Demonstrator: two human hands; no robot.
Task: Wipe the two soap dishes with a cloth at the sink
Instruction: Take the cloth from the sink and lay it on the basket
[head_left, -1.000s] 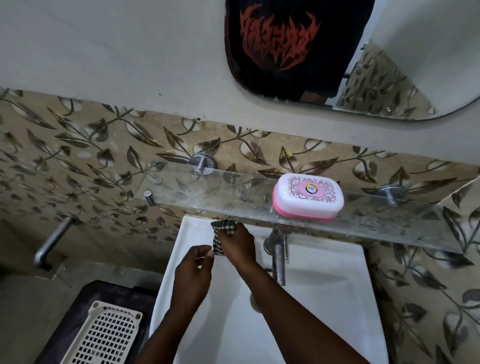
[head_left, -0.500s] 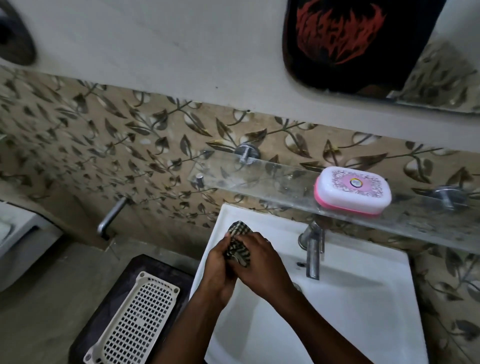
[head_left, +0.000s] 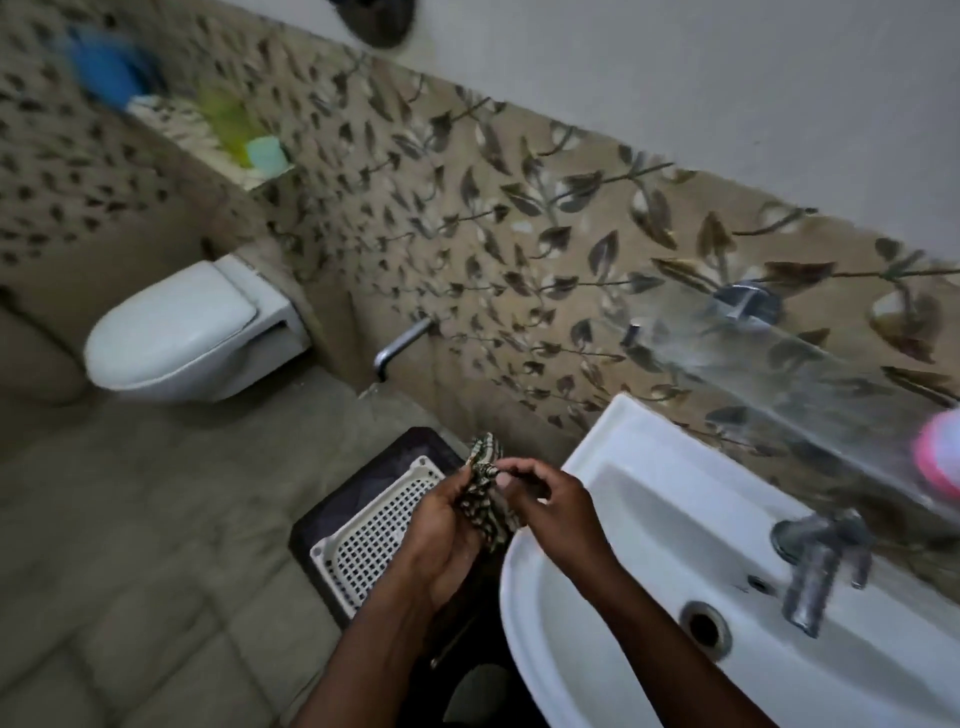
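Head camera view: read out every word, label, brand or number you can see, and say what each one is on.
No text can be read in this view.
The pink soap dish is motion-blurred and cut off by the frame edge; any print on it is illegible.
The blue and green items on the far ledge are too blurred to read.
The cloth shows a checked pattern only, no lettering.

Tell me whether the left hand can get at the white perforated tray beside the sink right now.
Probably yes. The left hand hangs over the white perforated tray, nothing between them. But both it and the right hand grip the checked cloth, so it would need to let go first.
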